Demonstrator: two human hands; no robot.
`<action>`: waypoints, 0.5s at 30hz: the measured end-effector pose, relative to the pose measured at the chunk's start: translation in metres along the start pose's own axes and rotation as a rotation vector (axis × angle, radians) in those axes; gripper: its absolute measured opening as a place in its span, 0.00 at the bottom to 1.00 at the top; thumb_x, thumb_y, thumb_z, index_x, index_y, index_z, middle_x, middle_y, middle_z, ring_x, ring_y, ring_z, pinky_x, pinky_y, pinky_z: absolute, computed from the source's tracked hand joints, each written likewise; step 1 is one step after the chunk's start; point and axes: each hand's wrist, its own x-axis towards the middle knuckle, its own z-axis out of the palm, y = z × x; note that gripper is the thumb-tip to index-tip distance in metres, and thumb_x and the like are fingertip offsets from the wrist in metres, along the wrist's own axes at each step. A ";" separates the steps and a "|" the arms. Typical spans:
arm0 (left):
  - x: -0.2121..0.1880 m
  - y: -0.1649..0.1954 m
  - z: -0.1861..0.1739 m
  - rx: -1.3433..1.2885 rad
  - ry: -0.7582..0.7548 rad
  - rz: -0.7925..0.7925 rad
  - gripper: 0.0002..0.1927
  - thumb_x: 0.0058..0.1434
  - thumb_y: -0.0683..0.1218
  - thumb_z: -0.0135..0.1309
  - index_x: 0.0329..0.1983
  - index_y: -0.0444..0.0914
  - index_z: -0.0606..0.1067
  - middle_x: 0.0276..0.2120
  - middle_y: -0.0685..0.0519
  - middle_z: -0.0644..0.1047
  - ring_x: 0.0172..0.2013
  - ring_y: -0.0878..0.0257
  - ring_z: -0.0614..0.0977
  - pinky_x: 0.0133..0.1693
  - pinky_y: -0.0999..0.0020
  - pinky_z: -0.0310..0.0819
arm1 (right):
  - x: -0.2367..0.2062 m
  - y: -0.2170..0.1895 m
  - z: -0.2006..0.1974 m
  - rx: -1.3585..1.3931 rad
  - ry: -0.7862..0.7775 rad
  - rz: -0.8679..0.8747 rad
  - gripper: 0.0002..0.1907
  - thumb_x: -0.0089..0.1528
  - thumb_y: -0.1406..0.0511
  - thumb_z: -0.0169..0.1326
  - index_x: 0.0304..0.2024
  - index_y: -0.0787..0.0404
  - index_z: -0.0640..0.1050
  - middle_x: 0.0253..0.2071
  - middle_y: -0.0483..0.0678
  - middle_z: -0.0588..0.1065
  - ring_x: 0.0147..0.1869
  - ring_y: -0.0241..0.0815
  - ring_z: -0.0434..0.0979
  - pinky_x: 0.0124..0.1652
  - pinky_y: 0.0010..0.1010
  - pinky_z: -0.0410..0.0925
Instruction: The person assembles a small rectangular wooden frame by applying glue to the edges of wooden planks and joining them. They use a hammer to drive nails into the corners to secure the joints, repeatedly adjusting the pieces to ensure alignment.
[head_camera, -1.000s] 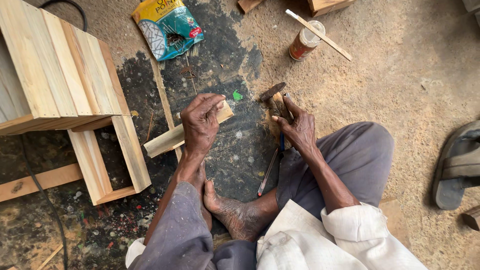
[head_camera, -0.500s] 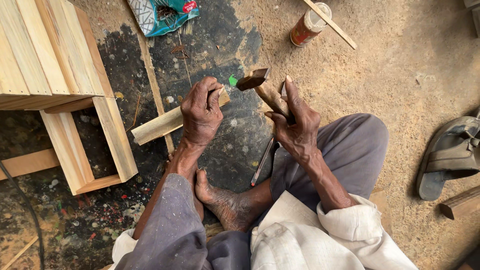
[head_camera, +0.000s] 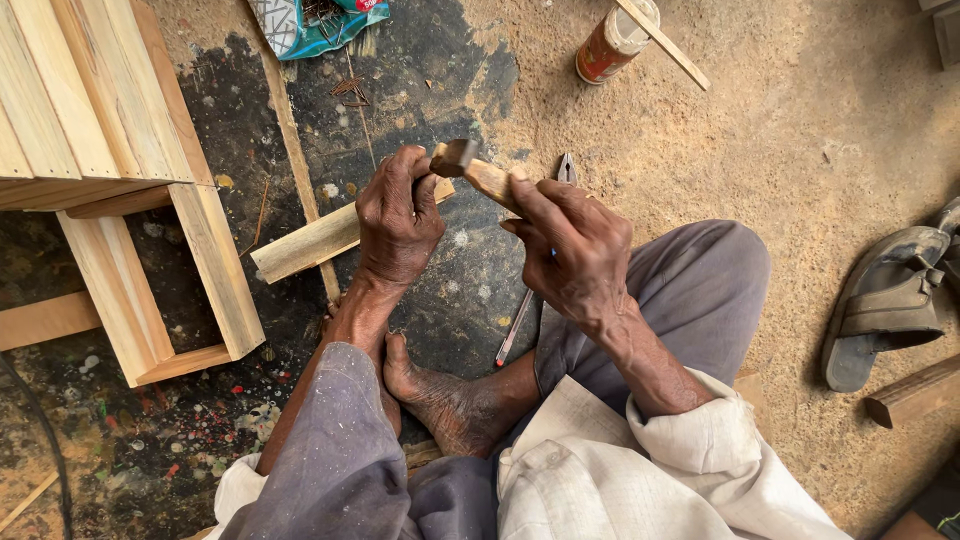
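The left hand now presses down, fingers curled, on the wood strip, pinning it to the floor. The right hand, previously low, has raised the hammer and grips its handle just above the strip's end: a strike stance. Left of the hands stands a wooden frame. Pliers lie under the right hand. Beyond it: a can; far right, a sandal. Nothing obstructs the hammer.

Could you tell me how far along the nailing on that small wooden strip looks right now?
Done: the slatted wooden frame stands assembled. In hand: left hand steadies the wooden strip; right hand holds the hammer over it. Left: no nail visible, so driving is unconfirmed.
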 end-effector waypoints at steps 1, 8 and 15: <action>0.000 0.001 0.000 -0.003 0.000 0.003 0.16 0.72 0.36 0.54 0.60 0.32 0.66 0.39 0.45 0.79 0.41 0.55 0.86 0.39 0.62 0.84 | 0.002 -0.001 -0.001 -0.049 -0.050 0.016 0.24 0.59 0.69 0.67 0.57 0.59 0.80 0.43 0.51 0.82 0.34 0.41 0.82 0.31 0.29 0.75; 0.002 0.006 0.000 -0.006 -0.011 -0.023 0.16 0.72 0.34 0.52 0.60 0.32 0.65 0.38 0.46 0.78 0.39 0.53 0.85 0.41 0.59 0.83 | 0.005 -0.007 -0.009 0.071 0.147 -0.049 0.21 0.68 0.69 0.66 0.62 0.59 0.76 0.51 0.54 0.79 0.49 0.44 0.85 0.41 0.28 0.79; 0.005 0.007 -0.001 -0.019 0.024 0.010 0.16 0.69 0.33 0.53 0.58 0.30 0.66 0.37 0.42 0.79 0.38 0.53 0.85 0.37 0.62 0.85 | 0.008 -0.009 -0.009 -0.065 0.059 -0.068 0.21 0.62 0.69 0.67 0.57 0.57 0.79 0.44 0.50 0.79 0.38 0.41 0.81 0.32 0.31 0.71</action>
